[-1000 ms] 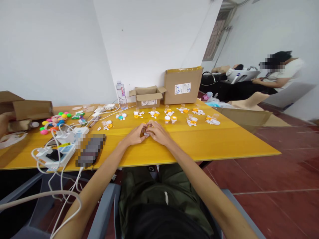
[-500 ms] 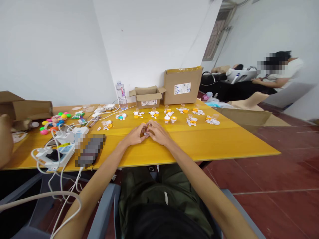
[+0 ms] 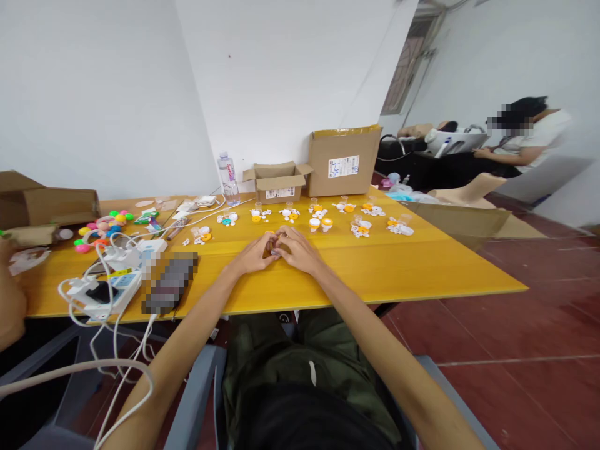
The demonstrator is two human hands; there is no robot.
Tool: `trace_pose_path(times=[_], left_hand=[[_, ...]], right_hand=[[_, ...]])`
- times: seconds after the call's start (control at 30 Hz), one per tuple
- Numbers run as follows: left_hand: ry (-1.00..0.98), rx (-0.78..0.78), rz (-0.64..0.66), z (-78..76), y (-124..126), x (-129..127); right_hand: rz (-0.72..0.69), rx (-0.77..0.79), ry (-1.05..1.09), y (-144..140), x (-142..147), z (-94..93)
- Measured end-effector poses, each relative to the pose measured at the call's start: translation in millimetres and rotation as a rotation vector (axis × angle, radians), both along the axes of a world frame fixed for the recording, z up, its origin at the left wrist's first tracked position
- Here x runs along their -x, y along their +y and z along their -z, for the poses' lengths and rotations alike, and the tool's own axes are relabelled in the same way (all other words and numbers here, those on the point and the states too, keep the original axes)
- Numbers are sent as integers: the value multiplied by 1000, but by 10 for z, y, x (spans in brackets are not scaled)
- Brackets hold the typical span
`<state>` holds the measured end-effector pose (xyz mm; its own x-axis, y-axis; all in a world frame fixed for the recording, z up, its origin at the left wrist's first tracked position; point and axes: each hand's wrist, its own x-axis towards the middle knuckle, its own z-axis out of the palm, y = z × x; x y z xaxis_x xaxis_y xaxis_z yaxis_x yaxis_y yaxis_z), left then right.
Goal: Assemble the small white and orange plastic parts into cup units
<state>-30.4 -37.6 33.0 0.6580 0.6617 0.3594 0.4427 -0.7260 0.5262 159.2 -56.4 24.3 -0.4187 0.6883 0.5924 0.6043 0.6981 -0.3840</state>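
Note:
My left hand [image 3: 253, 255] and my right hand [image 3: 296, 249] meet over the yellow table [image 3: 398, 262], fingertips pinched together on a small toy part [image 3: 274, 249] that is mostly hidden between them. Just beyond my hands lies a row of small white and orange toy pieces [image 3: 320, 220], several of them, spread from left to right. An open small cardboard box [image 3: 277, 182] and a taller cardboard box [image 3: 344, 160] stand behind that row.
A water bottle [image 3: 229, 178] stands by the wall. A power strip with white cables [image 3: 109, 285] and coloured balls [image 3: 102, 229] lie at the left. Another person's arm [image 3: 10, 294] enters at the left edge. A seated person [image 3: 525, 140] is at the far right.
My hands stay pinched together in the same spot. The other person's arm at the left edge has come further down into view.

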Motion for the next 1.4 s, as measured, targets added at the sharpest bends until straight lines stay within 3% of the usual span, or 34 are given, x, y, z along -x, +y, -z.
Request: trace_pose_path(times=[1.4], left_hand=[[15,-18,-21,-16,-19,12]], right_hand=[[-32,24,47,57,8,22]])
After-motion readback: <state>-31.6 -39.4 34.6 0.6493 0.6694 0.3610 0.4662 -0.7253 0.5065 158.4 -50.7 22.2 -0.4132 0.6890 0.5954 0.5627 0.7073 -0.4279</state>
